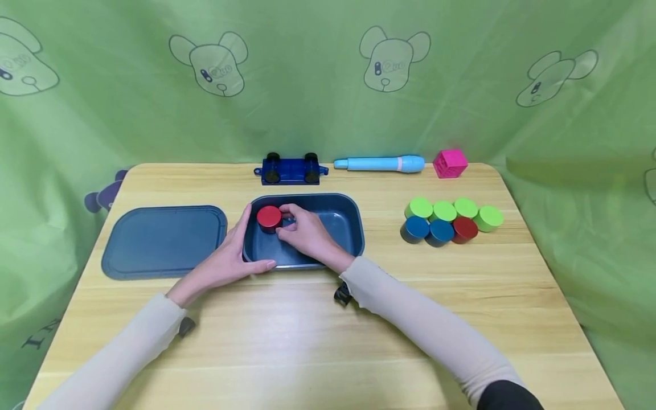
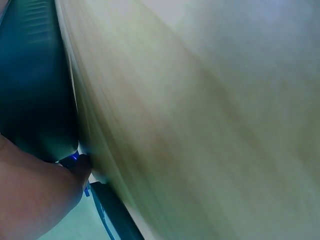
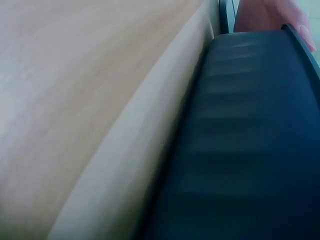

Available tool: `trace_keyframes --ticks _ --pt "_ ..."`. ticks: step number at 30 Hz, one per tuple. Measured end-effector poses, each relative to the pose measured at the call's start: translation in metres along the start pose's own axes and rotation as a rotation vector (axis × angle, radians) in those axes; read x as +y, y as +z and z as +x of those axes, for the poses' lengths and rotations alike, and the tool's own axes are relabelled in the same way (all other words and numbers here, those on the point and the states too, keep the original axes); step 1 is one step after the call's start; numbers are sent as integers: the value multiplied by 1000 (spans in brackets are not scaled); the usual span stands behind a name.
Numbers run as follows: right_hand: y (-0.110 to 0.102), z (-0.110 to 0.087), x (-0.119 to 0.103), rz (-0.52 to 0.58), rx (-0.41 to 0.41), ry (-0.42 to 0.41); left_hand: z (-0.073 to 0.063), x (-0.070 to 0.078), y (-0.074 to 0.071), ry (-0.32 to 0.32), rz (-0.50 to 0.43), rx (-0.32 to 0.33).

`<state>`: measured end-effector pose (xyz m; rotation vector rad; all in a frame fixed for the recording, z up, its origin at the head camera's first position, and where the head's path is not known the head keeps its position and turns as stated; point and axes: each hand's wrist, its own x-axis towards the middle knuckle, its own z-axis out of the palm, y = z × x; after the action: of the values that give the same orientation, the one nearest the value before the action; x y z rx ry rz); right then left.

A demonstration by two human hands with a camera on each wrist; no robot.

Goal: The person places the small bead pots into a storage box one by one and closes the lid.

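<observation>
The left hand [image 1: 228, 262], thumb and fingers spread, touches the blue box [image 1: 333, 228] at eight o'clock, while the right hand [image 1: 310, 232] pinches a red cylinder [image 1: 269, 217] inside, toward ten o'clock, above the bench [image 1: 410, 330].

Worktop [image 1: 307, 341]: pale wood grain, far corners rounded.
Far edge: dark-blue wheeled toy [image 1: 290, 171], light-blue pen-shaped item [image 1: 376, 164], pink cube [image 1: 450, 164], in a row.
Centre: dark-blue box [image 1: 338, 230].
Left: flat blue lid [image 1: 163, 240], near the box.
Right: four green cylinders [image 1: 443, 210], two blue cylinders [image 1: 441, 233], one dark-red cylinder [image 1: 465, 230], clustered.
</observation>
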<state>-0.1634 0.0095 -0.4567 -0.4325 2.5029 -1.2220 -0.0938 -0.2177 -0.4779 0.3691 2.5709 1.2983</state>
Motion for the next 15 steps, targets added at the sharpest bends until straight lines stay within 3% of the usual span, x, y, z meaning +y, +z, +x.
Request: trace_keyframes --ticks 15 --pt "-16 -12 0 114 26 -21 0 0 0 -28 5 -17"
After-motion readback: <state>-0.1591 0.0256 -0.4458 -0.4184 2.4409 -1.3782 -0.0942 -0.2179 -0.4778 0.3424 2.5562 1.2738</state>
